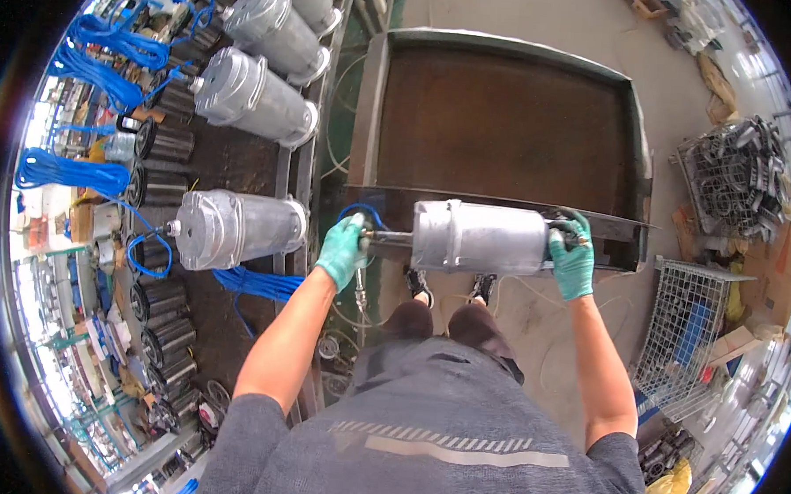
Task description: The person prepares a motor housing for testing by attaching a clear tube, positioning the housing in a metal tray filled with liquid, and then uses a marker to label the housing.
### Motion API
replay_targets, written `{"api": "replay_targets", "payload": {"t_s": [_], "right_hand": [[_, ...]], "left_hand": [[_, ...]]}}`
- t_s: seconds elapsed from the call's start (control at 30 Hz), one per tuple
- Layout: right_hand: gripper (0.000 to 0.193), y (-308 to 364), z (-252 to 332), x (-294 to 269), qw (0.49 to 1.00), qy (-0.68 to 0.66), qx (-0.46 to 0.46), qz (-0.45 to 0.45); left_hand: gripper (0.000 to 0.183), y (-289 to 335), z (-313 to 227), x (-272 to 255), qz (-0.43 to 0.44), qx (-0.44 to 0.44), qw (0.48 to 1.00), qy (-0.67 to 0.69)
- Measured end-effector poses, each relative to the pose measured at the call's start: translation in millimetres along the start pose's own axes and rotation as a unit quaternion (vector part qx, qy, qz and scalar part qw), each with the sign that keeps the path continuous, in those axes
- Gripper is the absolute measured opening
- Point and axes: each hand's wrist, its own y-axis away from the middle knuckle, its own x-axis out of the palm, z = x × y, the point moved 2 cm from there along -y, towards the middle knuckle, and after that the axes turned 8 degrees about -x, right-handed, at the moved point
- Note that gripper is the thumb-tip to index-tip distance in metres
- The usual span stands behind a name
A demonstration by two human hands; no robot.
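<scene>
Clasping a rod-ended cylinder (pixel 493 240), my left hand (pixel 340 248) and right hand (pixel 574 262) curled tight.
Canisters (pixel 254 98) crowded leftward; bare floor (pixel 669 100) edged the tray (pixel 507 119).

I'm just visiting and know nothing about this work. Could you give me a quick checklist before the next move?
1. Gloves on both hands: ok.
2. Left hand at the rod: ok.
3. Right hand at the grey cylinder's right end: ok.
4. Blue cable clear of the left hand: not ok, it loops close by.
5. Cylinder resting on the metal tray's near edge: cannot tell from above.
</scene>
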Motion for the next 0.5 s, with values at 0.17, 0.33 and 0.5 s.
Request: {"api": "replay_targets", "payload": {"t_s": [0.17, 0.33, 0.5], "right_hand": [[0.051, 23.8, 29.0, -30.3, 0.993, -0.105, 0.042, -0.031], [0.062, 75.1, 66.9, -68.9, 0.993, 0.094, -0.076, -0.013], [0.038, 89.5, 122.0, -63.4, 0.996, 0.041, 0.063, 0.046]], "left_hand": [[0.016, 31.7, -14.8, -0.7, 0.140, 0.160, 0.958, 0.193], [0.020, 114.1, -33.9, 148.3, 0.277, 0.162, 0.927, 0.193], [0.032, 144.1, 18.1, 288.1, 0.456, 0.061, 0.873, 0.161]]}}
